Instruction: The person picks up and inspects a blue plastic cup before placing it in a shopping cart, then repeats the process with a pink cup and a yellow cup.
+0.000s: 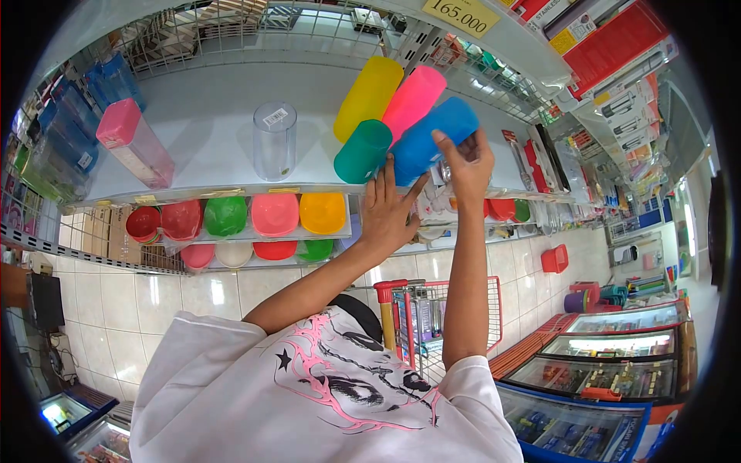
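Observation:
My right hand (469,163) grips a blue plastic tumbler (434,137) by its upper side, thumb on the near face and fingers behind. The tumbler leans over to the right at the shelf's front. Just left of its lower end is my left hand (386,210), fingers spread and fingertips up against the bases of the blue and green tumblers. A green tumbler (363,152) stands close beside the blue one. Behind them are a yellow tumbler (369,96) and a pink tumbler (415,100), the pink one partly hidden by the blue.
On the white shelf (208,116) stand a clear tumbler (275,143) and a pink-lidded container (137,144). Blue bottles (69,116) line the left end. Coloured bowls (274,214) fill the lower shelf. A red-handled shopping cart (432,316) stands below my arms.

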